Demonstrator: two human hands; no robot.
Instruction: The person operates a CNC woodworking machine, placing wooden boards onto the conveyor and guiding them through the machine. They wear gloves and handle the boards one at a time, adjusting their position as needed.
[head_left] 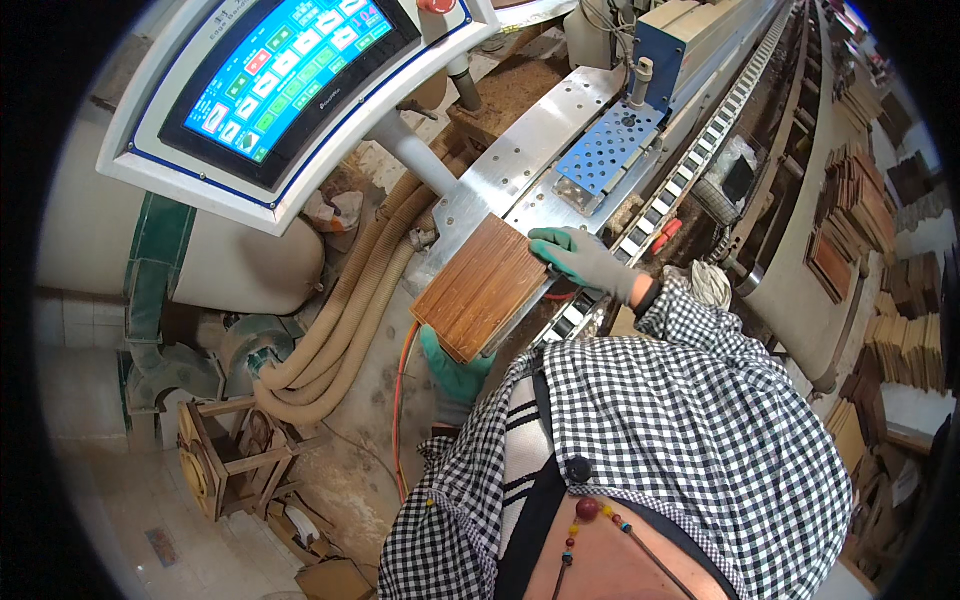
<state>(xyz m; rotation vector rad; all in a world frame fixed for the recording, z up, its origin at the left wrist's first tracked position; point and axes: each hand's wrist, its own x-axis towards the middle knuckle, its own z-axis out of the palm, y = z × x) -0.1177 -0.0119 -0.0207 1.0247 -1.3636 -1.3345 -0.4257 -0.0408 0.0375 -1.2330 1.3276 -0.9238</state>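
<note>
Wood-grain panel lengthwise along metal machine bed, left hand curled round near end, right hand gripping far corner, basically between them

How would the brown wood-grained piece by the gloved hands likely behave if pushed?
The wood-grained piece is probably stiff: its edges look straight and its face flat. Being broad and flat, it seems likelier to slide than roll, perhaps easily on the shiny metal bed.
</note>
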